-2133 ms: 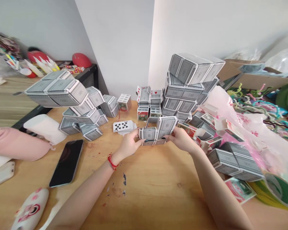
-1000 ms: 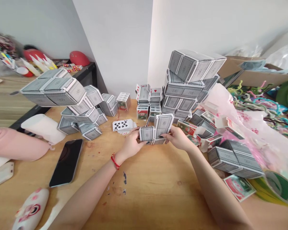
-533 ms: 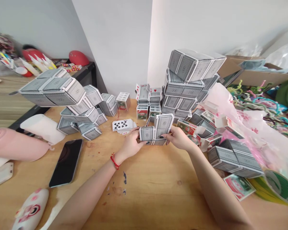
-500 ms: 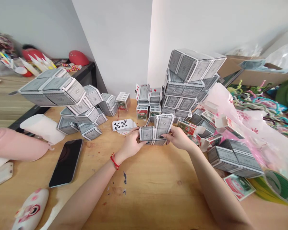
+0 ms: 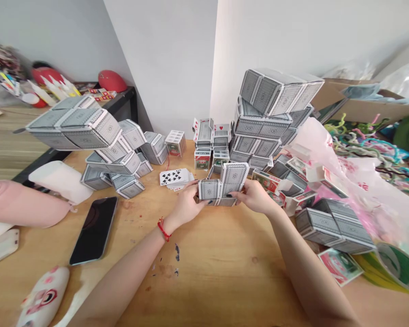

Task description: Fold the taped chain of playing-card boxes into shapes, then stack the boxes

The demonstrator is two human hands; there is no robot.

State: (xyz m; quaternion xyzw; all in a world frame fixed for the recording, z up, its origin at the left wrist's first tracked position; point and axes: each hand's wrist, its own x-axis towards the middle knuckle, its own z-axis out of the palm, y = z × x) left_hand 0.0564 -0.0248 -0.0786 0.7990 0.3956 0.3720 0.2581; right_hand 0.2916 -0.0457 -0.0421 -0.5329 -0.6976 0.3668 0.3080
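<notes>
Both my hands hold a small block folded from grey-backed playing cards just above the wooden table. My left hand, with a red string at the wrist, grips its left end. My right hand pinches its right side, dark-nailed thumb on the front face. A loose pile of face-up cards lies just left of the block. Behind it stand small card cubes.
A tall stack of card blocks rises at the back right, another heap at the left. A black phone lies left of my arm. Pink plastic bag, tape roll and card boxes crowd the right. A pink sleeve enters at left.
The card block has been lifted slightly and drawn together between my hands; both hands stay in nearly the same place. The view has shifted a little.
</notes>
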